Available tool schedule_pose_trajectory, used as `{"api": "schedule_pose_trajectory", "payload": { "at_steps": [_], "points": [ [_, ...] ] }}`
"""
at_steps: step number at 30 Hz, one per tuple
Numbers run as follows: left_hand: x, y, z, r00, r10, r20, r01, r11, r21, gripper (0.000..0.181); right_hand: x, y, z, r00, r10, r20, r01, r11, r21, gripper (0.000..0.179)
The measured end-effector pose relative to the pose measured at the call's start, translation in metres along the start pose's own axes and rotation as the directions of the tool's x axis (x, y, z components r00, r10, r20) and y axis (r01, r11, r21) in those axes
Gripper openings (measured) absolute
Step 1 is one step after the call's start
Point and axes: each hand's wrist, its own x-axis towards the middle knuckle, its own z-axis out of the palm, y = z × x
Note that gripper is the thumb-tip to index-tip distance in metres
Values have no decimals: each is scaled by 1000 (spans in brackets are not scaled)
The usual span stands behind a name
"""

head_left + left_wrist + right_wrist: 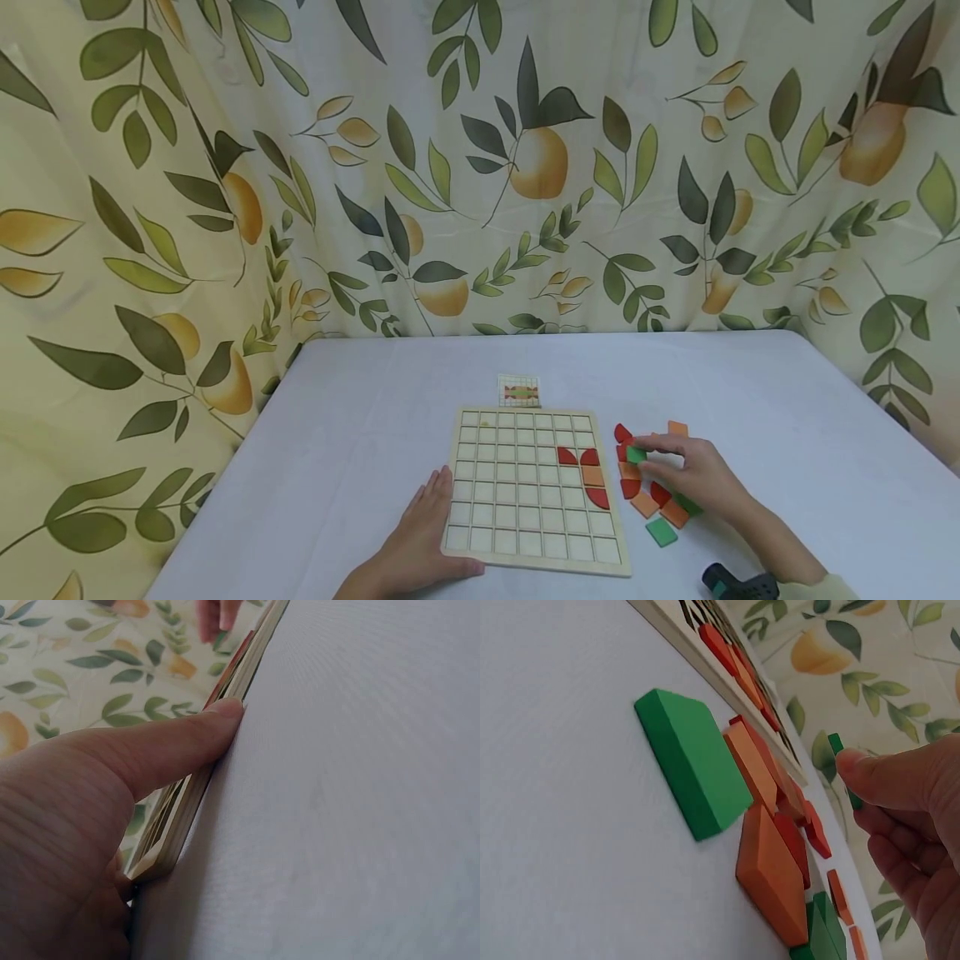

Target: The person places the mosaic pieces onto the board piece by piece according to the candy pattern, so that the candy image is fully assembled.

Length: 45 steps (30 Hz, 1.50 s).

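A pale wooden grid board [495,560] lies on the white table, with red quarter-round tiles [597,498] and an orange square tile [592,476] set in cells near its right side. My left hand [416,537] rests against the board's lower left corner; in the left wrist view its thumb [187,742] lies along the front edge. Between thumb and fingers, my right hand [701,473] pinches a green tile [856,799] just above the loose pile right of the board. How its other fingers lie is partly hidden in the head view.
Loose red, orange and green tiles, among them a green square [662,532], lie right of the board. A small pattern card [519,391] sits behind the board. A black device [738,583] is at the right wrist. A leaf-and-fruit curtain [480,208] hangs behind the table.
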Motion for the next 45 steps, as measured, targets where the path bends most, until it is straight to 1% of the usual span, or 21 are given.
{"api": "schedule_pose_trajectory", "payload": {
  "at_steps": [7,13,17,19,22,25,30,35,41,45],
  "points": [
    [0,-1,1,1000,12,-5,-12,1000,7,125,4,-10,15,1000,3,23,-3,1000,18,34],
    [0,-1,1,1000,15,-6,-15,1000,6,125,5,-18,28,997,-53,60,52,998,20,34],
    [0,-1,1,1000,15,-6,-15,1000,-8,125,5,-22,35,993,-91,74,88,995,39,33],
    [0,-1,2,1000,15,-6,-15,1000,-12,125,5,-24,38,987,-134,86,131,990,46,33],
    [0,-1,3,1000,13,-5,-13,1000,-9,125,5,-25,42,979,-180,99,173,982,74,34],
    [0,-1,3,1000,9,-4,-9,1000,-3,126,5,-25,45,974,-202,106,193,977,92,35],
    [0,-1,3,1000,7,-4,-7,1000,-1,126,6,-27,48,968,-229,104,224,973,58,34],
    [0,0,1,1000,6,-4,-6,1000,-2,126,8,-31,50,969,-224,107,221,974,45,33],
    [1,-1,1,1000,6,0,-6,1000,10,126,11,-34,53,980,-169,106,167,985,31,33],
    [1,-2,2,1000,8,-3,-8,1000,17,126,13,-36,55,982,-156,106,153,988,36,32]
  ]
}}
